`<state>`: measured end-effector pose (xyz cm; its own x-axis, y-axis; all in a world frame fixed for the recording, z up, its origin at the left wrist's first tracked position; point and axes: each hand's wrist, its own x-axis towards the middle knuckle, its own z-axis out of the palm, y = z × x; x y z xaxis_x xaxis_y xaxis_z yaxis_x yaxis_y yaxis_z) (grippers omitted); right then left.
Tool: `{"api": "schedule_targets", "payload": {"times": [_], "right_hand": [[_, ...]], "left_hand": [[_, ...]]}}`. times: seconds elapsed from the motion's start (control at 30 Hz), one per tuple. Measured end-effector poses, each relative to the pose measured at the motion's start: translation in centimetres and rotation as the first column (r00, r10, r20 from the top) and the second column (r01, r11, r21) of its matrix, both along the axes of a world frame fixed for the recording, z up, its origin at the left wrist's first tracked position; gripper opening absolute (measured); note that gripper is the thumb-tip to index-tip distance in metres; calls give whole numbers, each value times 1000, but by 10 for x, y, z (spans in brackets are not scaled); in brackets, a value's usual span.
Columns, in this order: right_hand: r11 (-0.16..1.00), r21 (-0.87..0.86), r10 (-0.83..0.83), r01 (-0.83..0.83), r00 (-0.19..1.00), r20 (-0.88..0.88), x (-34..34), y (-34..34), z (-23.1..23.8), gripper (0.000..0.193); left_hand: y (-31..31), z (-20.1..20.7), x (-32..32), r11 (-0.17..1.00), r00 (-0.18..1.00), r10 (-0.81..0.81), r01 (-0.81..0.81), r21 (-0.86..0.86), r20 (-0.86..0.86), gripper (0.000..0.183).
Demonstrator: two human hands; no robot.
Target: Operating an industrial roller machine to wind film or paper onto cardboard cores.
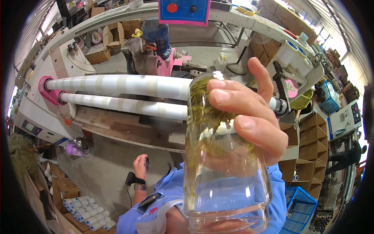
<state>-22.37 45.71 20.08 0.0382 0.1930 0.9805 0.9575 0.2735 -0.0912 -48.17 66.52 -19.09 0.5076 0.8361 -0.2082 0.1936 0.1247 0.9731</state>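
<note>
My right hand (255,117) is wrapped round a clear glass tea bottle (226,187) raised close in front of me. The bottle is tipped, with green-brown tea leaves and liquid gathered at its far end; its open end points toward me and is partly cut off by the lower edge. Lower and to the left, my left hand (139,167) has its fingers closed on a small round dark lid (147,163). A watch and a black strapped device sit on that wrist.
Beyond the bottle, a machine carries two long white rollers (124,85). A blue control box (184,11) stands above it. White rolls (87,210) fill a carton at lower left. At right are stacked cartons (311,134), a blue crate (300,206) and two other people.
</note>
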Motion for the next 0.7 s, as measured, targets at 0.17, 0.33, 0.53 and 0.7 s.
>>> {"api": "schedule_targets", "payload": {"times": [0.17,0.33,0.53,0.7], "right_hand": [[986,-114,106,-124,983,-152,0,-9,-8,43],[897,-301,243,-323,931,-273,20,-21,-24,79],[864,-353,38,-359,746,-665,34,-12,-77,79],[861,-289,25,-418,603,-798,45,-10,-109,78]], "left_hand": [[13,103,45,980,967,-181,163,110,178,29],[8,245,85,747,864,-434,186,639,256,48],[-17,350,144,490,826,-488,-9,872,282,78],[-46,380,205,358,662,-731,165,919,166,53]]}}
